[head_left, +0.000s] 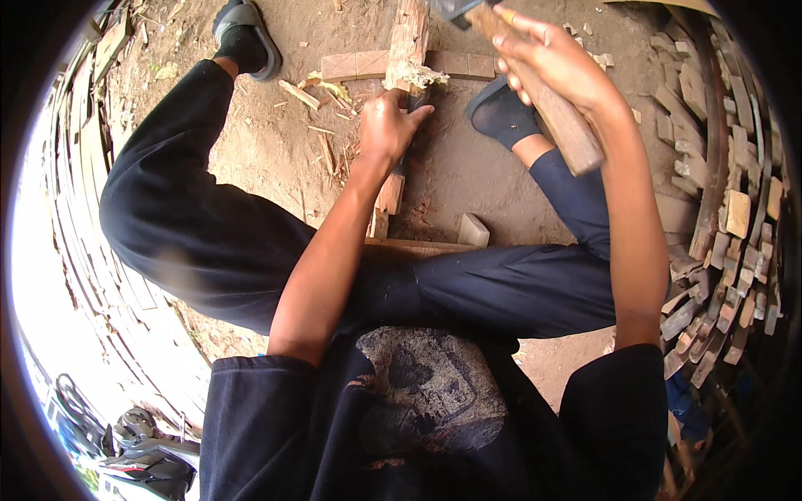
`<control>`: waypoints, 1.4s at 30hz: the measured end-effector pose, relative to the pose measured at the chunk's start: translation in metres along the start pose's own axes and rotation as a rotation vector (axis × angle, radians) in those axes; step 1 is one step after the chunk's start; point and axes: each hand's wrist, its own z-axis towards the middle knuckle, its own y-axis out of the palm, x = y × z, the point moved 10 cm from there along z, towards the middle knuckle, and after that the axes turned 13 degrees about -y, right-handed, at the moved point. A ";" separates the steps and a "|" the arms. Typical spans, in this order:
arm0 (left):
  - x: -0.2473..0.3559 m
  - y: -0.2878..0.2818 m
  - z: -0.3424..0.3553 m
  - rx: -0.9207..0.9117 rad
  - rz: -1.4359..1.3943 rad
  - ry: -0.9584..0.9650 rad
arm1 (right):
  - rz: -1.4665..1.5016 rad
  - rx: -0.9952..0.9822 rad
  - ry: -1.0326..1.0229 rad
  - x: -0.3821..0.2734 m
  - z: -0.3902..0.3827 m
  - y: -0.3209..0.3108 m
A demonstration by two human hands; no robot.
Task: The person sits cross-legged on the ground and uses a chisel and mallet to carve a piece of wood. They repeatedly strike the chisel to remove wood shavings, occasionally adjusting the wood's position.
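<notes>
Timber (409, 40), one long piece, lay on the bare ground (451, 179) in front of the seated person, running away from the body between the two feet. Left hand (387, 125) was above its middle stretch, curled round one dark bar-like tool (406, 157), thumb out to the right side; the tool lay roughly in line with the timber. Whether it touched the wood could not be told, the hand covering part of it. One clump of pale frayed fibres (418, 75) sat on the timber just beyond the left knuckles.

Right hand (547, 65) was farther out and to the right of the timber, well apart from the left. Its fingers were wrapped round the wooden handle of one hammer (561, 121), gripping fairly near the head. Butt of the handle pointed back toward the person; the metal head was cut by the upper edge of view.

Counts: hammer, 1; dark tool, 1; timber in work, 1; small pale block (474, 230) near the right thigh, 1; footwear, 2, one on each foot. Brick row (355, 67), 1, crossing behind the timber; individual bricks not reliably countable. Wood offcuts (737, 213) stacked at right: many, uncounted.
</notes>
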 end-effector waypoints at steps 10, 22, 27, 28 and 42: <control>0.002 0.003 0.001 -0.002 -0.009 0.041 | -0.090 -0.250 0.084 0.034 -0.005 0.028; -0.004 0.005 0.004 -0.010 0.019 -0.012 | -0.179 -0.272 0.097 0.020 -0.004 0.044; -0.009 0.009 0.002 0.011 -0.002 0.030 | 0.046 -0.262 0.164 0.012 -0.006 0.032; -0.009 0.008 0.005 0.010 -0.013 0.024 | 0.109 -0.186 0.133 0.015 -0.002 0.025; -0.027 0.039 -0.033 -0.088 0.177 0.056 | -0.224 -0.451 0.224 0.046 -0.026 0.071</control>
